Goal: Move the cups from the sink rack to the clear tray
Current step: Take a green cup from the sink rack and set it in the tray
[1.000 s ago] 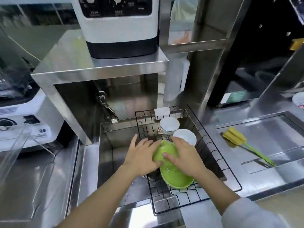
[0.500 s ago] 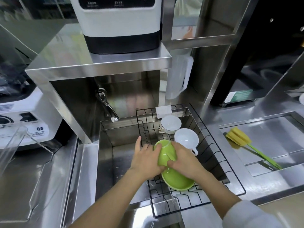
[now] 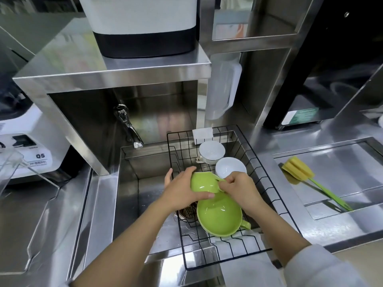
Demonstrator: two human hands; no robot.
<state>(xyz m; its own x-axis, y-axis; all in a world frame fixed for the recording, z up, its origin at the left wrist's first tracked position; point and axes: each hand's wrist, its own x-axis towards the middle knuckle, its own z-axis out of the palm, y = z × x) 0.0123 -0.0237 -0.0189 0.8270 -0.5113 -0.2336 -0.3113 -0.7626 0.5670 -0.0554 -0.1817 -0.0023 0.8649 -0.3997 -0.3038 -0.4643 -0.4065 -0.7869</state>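
A green cup (image 3: pixel 204 182) is held tilted above the black wire sink rack (image 3: pixel 267 184). My left hand (image 3: pixel 183 190) wraps its body from the left, and my right hand (image 3: pixel 241 189) pinches its handle side from the right. Under it in the rack lies a second green cup (image 3: pixel 220 217) with its handle to the right. Two white cups (image 3: pixel 211 151) (image 3: pixel 230 167) sit further back in the rack. The clear tray (image 3: pixel 12 168) shows only as a transparent edge at the far left.
The rack spans the right half of a steel sink (image 3: pixel 128 195) with a faucet (image 3: pixel 128 126) behind it. A yellow sponge brush (image 3: pixel 306 179) lies on the right counter. A steel shelf (image 3: pixel 116 71) overhangs the sink; a white machine (image 3: pixel 27 146) stands at left.
Both hands have lifted the upper green cup off the lower one and tipped it; my right hand shifted from its side to its handle. The camera moved closer.
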